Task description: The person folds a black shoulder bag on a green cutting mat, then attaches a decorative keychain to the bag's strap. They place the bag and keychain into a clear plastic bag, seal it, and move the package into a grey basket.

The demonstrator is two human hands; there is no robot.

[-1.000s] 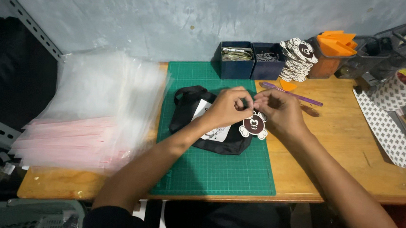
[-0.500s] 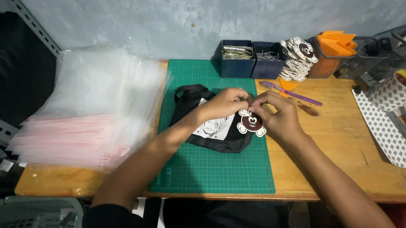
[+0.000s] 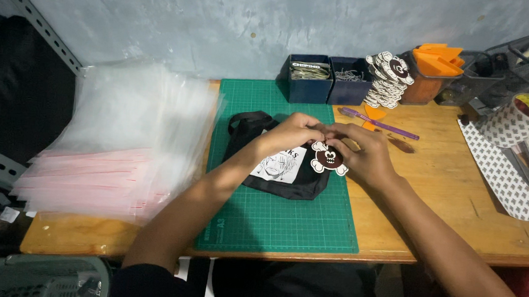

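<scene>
While both hands' fingers are pinched shut at its top, the skull tag [image 3: 329,158] hangs just below, right hand [image 3: 364,156] nearer vs left hand [image 3: 291,133], over the black bag [image 3: 257,167] mid-counter.

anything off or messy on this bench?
Nothing damaged or spilled. Both hands, left hand and right hand, meet over the black bag at the skull-shaped tag. One oddity: the stack of clear plastic sleeves hangs past the wooden table at its left edge and is fanned unevenly.
</scene>
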